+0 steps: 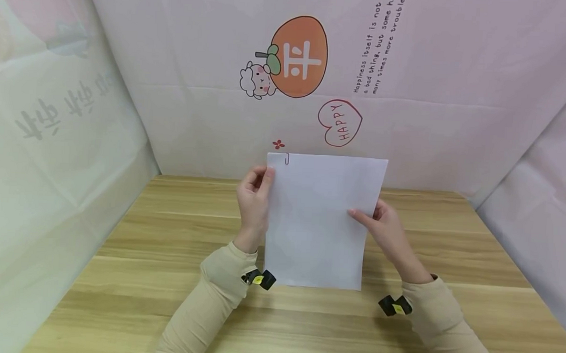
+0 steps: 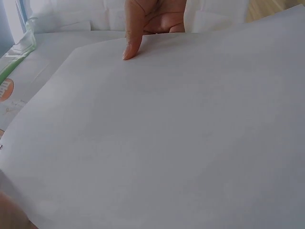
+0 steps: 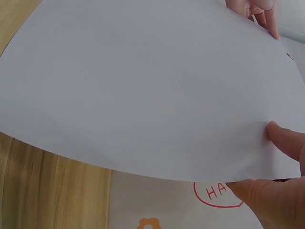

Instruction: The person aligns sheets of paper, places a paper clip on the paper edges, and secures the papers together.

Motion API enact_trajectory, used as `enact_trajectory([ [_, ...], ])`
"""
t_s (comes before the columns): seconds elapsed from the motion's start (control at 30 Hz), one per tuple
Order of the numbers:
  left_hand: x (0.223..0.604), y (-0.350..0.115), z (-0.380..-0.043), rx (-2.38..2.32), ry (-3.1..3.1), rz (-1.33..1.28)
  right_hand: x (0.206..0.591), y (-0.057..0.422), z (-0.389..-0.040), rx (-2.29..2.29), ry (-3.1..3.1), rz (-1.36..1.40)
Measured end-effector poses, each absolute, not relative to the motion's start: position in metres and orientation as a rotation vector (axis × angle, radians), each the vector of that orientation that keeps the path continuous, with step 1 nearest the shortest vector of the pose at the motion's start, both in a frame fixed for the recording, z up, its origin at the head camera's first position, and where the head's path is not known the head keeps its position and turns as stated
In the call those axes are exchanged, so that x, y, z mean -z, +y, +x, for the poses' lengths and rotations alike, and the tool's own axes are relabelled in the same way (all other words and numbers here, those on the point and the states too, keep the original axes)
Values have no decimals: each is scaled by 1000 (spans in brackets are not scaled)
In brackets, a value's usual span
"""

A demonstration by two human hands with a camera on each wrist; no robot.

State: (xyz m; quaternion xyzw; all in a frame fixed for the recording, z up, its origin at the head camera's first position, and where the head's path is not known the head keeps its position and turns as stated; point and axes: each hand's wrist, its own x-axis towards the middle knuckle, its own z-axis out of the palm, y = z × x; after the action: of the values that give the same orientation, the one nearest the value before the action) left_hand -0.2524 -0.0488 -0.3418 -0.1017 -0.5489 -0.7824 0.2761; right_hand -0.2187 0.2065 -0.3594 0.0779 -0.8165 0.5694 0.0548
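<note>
White paper (image 1: 321,225), blank on the side facing me, is held up above the table between both hands. A red paper clip (image 1: 287,159) sits on its top edge near the left corner. My left hand (image 1: 255,201) pinches the left edge just below that corner, thumb on the front. On the right edge, about halfway up, my right hand (image 1: 387,226) grips the paper with its thumb on the front and fingers behind. The right wrist view shows the right thumb (image 3: 286,140) pressing the sheet. Whether there is more than one sheet, I cannot tell.
A wood-grain table (image 1: 164,297) lies under the hands. Behind it hangs a pale cloth backdrop (image 1: 195,115) printed with an orange fruit, a sheep and a red heart. More cloth walls (image 1: 40,187) stand at both sides. Small black cameras (image 1: 264,279) are worn on both wrists.
</note>
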Motion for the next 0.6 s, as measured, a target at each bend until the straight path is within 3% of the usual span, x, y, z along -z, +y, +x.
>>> enact_trajectory([
  [0.6, 362, -56, -249, 2100, -1796, -296, 360, 208, -221, -1796, -2441, 242],
])
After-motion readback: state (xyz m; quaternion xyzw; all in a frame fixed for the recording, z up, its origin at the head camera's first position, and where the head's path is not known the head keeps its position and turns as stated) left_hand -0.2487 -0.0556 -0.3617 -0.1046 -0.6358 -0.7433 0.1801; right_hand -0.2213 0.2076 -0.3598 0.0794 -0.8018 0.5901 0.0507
